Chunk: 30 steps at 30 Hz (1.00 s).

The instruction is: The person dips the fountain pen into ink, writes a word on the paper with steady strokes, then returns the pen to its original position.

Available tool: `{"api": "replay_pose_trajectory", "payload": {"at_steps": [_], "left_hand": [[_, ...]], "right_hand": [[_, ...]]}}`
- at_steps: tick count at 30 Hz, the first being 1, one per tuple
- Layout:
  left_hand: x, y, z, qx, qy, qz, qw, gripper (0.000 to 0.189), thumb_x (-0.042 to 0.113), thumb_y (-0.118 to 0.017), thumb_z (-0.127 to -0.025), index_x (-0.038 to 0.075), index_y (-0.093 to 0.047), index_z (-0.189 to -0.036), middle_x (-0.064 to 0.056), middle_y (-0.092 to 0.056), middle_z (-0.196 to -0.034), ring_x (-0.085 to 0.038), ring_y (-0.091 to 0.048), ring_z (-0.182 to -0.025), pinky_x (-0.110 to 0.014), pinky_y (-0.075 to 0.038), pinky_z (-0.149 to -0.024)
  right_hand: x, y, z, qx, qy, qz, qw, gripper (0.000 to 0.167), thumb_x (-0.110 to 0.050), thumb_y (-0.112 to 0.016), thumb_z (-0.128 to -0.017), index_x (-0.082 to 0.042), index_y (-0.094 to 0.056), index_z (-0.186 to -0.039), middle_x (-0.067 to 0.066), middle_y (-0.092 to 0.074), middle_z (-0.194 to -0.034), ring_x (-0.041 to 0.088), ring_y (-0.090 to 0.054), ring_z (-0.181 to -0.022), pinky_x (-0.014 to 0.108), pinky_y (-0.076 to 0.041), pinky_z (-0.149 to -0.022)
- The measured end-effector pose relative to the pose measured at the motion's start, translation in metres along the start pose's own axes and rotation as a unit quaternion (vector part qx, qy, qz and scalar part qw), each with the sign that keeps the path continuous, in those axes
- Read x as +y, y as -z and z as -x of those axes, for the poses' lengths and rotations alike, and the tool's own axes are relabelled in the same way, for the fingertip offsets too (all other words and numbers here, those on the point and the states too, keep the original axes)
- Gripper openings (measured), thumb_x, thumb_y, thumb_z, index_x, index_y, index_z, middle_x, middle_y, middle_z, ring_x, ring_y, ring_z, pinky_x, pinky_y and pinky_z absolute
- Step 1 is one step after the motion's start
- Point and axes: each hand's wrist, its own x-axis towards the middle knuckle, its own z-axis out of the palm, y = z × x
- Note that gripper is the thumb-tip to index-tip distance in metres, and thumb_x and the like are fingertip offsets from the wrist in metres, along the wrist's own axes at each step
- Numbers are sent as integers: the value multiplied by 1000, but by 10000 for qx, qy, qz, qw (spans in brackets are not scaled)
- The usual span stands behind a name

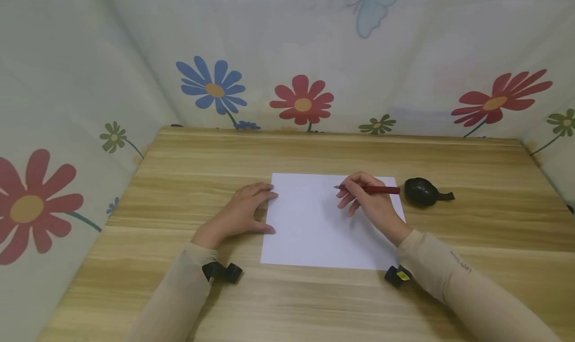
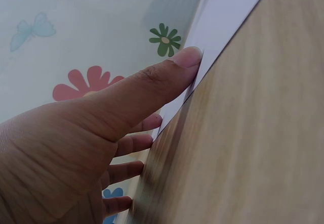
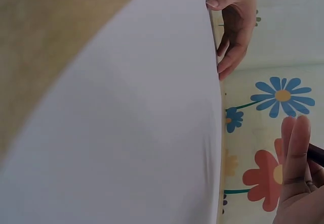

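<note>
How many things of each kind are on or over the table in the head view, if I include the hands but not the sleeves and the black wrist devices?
White paper sheet: 1
Dark red pen: 1
Black rounded object with a short tail: 1
Hands (left hand, right hand): 2
Total: 5
</note>
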Motion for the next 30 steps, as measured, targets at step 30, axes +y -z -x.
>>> {"api": "replay_pose_trajectory", "payload": {"at_steps": [30], "left_hand": [[0,-1,-1,102,-98,-164,9998,82,48,-83,-66,10,-54,-134,-11,-44,-148,-34,-34,-141,-56,-26,-116]], "right_hand": [[32,-5,-4,-156,-308,336,9988,15,-13,-60,-94,2,-59,-95,17,-63,-70,18,-59,-48,33,-53,-42]]}}
